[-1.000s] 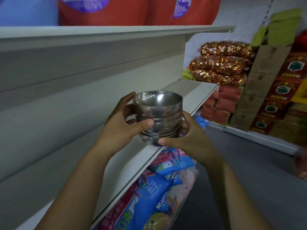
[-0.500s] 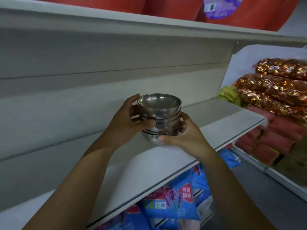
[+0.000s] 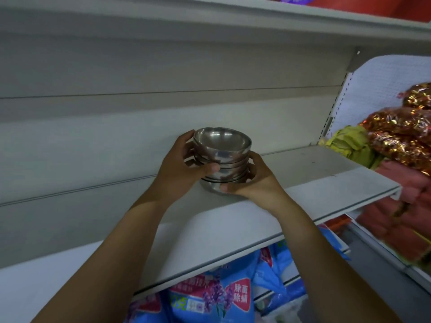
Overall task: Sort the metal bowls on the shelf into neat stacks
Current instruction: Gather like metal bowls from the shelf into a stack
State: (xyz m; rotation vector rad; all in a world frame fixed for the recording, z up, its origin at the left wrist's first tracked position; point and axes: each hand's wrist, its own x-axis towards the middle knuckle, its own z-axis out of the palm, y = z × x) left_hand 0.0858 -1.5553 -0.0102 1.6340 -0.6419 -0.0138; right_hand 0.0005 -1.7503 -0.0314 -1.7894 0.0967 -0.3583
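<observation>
A stack of several shiny metal bowls (image 3: 222, 157) is nested rim-up over the white shelf (image 3: 314, 173), near its back panel. My left hand (image 3: 179, 166) wraps the stack's left side, thumb across the front. My right hand (image 3: 251, 180) cups the lower right side, thumb under the bottom bowl. The bottom of the stack sits at or just above the shelf surface; I cannot tell whether it touches.
A shelf board (image 3: 279, 12) hangs close overhead. To the right lie gold foil packets (image 3: 401, 134), a yellow-green bag (image 3: 349, 145) and red packages (image 3: 405, 206). Blue bags (image 3: 210, 297) fill the shelf below.
Both hands carried the stack from out past the shelf's front edge inward toward the back panel. The view swung left and closer to the shelf.
</observation>
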